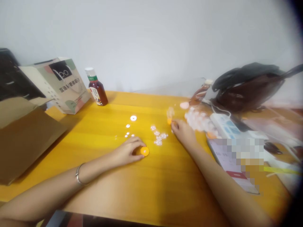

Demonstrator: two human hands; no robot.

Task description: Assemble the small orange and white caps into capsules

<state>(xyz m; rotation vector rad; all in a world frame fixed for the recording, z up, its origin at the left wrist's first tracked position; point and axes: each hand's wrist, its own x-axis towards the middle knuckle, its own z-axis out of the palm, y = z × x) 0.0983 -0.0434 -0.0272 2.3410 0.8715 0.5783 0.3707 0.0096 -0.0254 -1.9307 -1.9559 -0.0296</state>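
Note:
My left hand (129, 149), with a silver bangle on its wrist, is low over the yellow wooden table. Its thumb and fingers close on the edge of a round orange disc (144, 151), which has a small pale centre. Farther right, my right hand (184, 131) pinches a small orange piece (169, 121), blurred and partly hidden by the fingertips. Between the hands lie several small white, cut-out-looking pieces (158, 142). Beyond my left hand are a white ring (133, 118) and several smaller white discs (128, 125).
A cardboard box (28, 138), a paper bag (68, 88) and a bottle of dark red liquid (98, 91) stand left. At right are a clump of pale pieces (199, 118), a power strip (224, 125), a phone or tablet (227, 160), a brown bottle (200, 94) and a dark bag (248, 88).

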